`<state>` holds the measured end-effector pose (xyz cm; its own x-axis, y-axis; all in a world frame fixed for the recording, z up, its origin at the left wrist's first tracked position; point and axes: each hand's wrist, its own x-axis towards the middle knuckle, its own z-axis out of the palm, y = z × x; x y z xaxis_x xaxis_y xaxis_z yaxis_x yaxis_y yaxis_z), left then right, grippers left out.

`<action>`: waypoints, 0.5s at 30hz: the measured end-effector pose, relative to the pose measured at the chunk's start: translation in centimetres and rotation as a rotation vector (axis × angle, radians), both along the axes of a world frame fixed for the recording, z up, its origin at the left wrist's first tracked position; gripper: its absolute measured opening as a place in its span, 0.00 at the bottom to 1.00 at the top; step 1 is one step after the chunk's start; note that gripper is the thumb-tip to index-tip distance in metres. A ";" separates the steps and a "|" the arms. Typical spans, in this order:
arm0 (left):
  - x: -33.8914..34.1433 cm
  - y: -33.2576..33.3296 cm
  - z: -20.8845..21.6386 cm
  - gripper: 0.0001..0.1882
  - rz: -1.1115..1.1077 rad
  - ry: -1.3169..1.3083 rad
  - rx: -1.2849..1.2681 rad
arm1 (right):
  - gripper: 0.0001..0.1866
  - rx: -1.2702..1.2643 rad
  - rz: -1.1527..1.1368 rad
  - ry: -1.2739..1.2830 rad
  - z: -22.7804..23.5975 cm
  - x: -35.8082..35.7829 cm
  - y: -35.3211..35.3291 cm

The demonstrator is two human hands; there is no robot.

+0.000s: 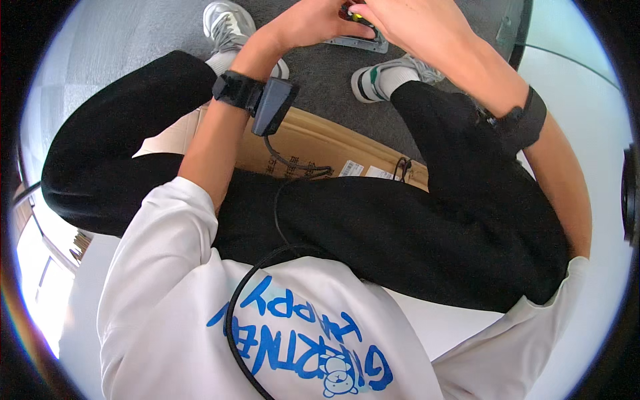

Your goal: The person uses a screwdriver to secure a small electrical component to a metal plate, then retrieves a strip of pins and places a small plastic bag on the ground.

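At the top edge of the head view, my left hand [313, 21] and my right hand [408, 21] meet over a small dark thing with yellow and red bits [358, 15]. The fingers of both are bent inward around it, and its kind is hidden by them and the frame edge. Just below my left thumb, part of a silver-grey metal piece with a flat rim [367, 44] shows on the dark grey carpet. The rest of that piece lies behind my hands.
A brown cardboard box [320, 137] lies between my legs in black trousers. Sneakers [230, 27] rest on the carpet [320, 83]. A dark device [275, 107] is strapped to my left wrist, its cable [280, 220] running across my lap. Another black strap [523, 127] circles my right wrist.
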<state>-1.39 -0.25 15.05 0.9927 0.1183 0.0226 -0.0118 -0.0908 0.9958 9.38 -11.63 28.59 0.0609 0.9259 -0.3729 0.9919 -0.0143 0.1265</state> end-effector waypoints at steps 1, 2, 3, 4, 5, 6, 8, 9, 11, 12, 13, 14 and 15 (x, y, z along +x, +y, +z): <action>-0.2 -0.4 0.4 0.23 0.049 0.081 0.075 | 0.16 -0.055 -0.020 -0.001 -0.3 0.2 -0.4; -0.3 -0.9 0.5 0.24 0.073 0.075 0.086 | 0.17 -0.112 -0.046 -0.003 -0.6 0.4 -1.0; 0.0 -0.6 0.0 0.24 0.068 0.067 0.092 | 0.17 0.139 0.052 0.039 -1.3 0.7 -1.4; 0.4 -0.3 -0.7 0.25 0.075 -0.002 0.017 | 0.17 0.388 0.153 0.076 -1.8 1.1 -1.6; 0.9 0.1 -1.4 0.25 0.081 -0.073 -0.060 | 0.17 0.391 0.152 0.066 -2.1 1.9 -1.4; 1.1 0.2 -0.9 0.24 0.082 -0.200 0.040 | 0.17 0.435 0.257 0.109 -2.3 2.1 -1.4; 0.7 0.2 0.3 0.24 0.065 -0.086 -0.046 | 0.17 0.479 0.352 0.150 -2.6 2.5 -1.3; 0.5 0.2 0.5 0.24 0.058 0.030 -0.126 | 0.18 0.425 0.327 0.136 -2.5 2.2 -1.1; 0.8 0.1 -1.0 0.23 0.025 -0.100 -0.156 | 0.18 0.378 0.291 0.123 -2.1 1.9 -0.5; 0.9 0.2 -1.6 0.22 -0.026 -0.105 -0.077 | 0.19 0.107 0.163 0.065 -1.1 1.5 0.3; 0.8 0.4 -1.7 0.21 -0.073 -0.107 0.014 | 0.19 -0.020 0.093 0.047 -1.0 1.2 0.5; 0.7 0.3 -1.9 0.21 -0.088 -0.102 0.022 | 0.19 -0.146 0.025 0.019 -0.8 1.0 0.7; 0.6 0.2 -1.7 0.21 -0.059 -0.109 0.000 | 0.19 -0.122 0.021 0.015 -0.7 1.0 0.7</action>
<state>-0.76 -0.10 13.37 0.9897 0.0597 0.1304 -0.1250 -0.0867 0.9884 10.39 -10.97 27.85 0.0356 0.8745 -0.4838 0.9936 0.0208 0.1108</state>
